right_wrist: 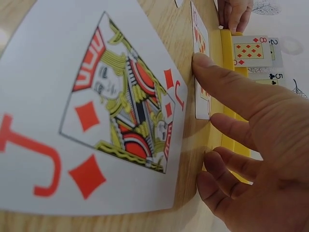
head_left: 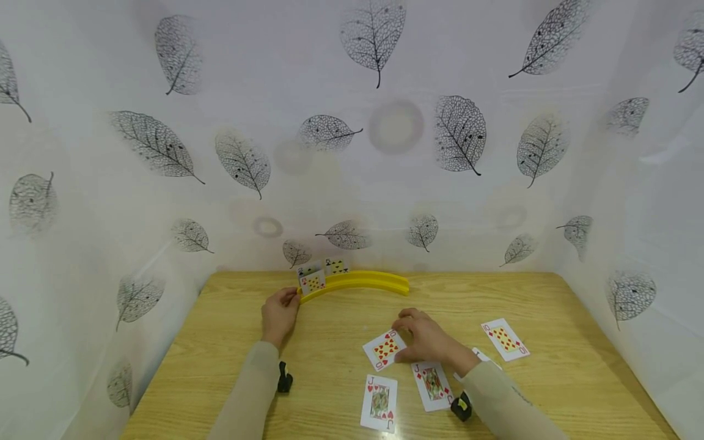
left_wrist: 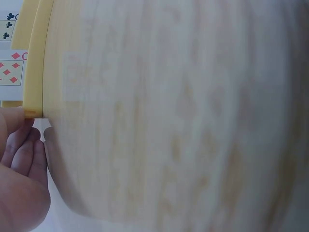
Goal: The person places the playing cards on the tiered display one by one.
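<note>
Fingers (right_wrist: 205, 65) touching heart card (right_wrist: 200, 43), head-view hidden

A yellow card rack (head_left: 360, 282) is sitting on the light wood-grain table (head_left: 550, 305), red-and-white cards (head_left: 385, 349) are lying nearby, and black leaf prints are covering the white backdrop (head_left: 352, 122).

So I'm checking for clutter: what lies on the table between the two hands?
In the head view, only bare table lies between the left hand and the right hand.
</note>
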Available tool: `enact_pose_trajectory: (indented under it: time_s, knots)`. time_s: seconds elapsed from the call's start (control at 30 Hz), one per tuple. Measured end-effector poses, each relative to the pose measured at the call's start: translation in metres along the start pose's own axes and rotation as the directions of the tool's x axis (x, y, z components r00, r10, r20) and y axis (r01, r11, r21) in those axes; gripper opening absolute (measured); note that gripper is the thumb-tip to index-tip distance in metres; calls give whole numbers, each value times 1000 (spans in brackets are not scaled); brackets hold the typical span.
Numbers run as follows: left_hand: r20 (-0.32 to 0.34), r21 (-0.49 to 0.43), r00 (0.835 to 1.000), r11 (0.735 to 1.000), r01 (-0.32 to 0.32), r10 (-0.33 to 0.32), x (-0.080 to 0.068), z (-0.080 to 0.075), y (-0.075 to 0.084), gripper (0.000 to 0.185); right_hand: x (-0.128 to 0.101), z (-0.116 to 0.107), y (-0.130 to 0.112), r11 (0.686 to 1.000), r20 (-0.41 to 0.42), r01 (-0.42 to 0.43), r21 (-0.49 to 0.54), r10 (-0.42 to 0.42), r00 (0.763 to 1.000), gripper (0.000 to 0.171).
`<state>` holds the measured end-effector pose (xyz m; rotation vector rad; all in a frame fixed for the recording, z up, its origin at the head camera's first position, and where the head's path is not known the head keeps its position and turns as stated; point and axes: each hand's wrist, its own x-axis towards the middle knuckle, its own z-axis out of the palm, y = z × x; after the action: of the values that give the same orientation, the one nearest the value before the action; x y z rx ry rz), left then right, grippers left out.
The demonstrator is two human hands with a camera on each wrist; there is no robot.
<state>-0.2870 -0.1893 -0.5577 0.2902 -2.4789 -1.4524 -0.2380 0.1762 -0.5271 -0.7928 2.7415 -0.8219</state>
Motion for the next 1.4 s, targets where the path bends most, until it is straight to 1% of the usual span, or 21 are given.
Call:
enact_pose_trajectory:
  time_s: [0.37,0.6,0.8,1.07,1.13,1.23,1.33,1.4]
  knots:
    - [15,-7,1000,1000,5,-5,4,1,-4,27,1,0,-1,1000,3,12,-13,-12,1000,61]
    - [9,6,1000,1000,6,-6,4,1,-3,26,3,-2,-2,1000,9,-14,-7,14,1000,60]
    - [0,12,1000,1000,0,0,3,1,-3,25,6,-2,-1,1000,13,-18,-4,18,1000,59]
    - [4,7,1000,1000,8,-8,2,0,-2,26,12,0,-3,999,-6,-52,0,52,999,55]
    - [6,6,1000,1000,10,-10,2,0,-3,26,13,0,-4,998,-1,-62,18,62,998,53]
    - [9,2,1000,1000,14,-14,3,0,-3,26,15,0,-4,992,8,-84,91,83,996,46]
    - [9,-6,1000,1000,22,-22,4,0,-3,26,15,-1,-2,976,9,-112,187,112,994,36]
    - [8,-1,1000,1000,8,-8,4,0,-4,26,16,-1,0,963,1,-127,237,130,992,31]
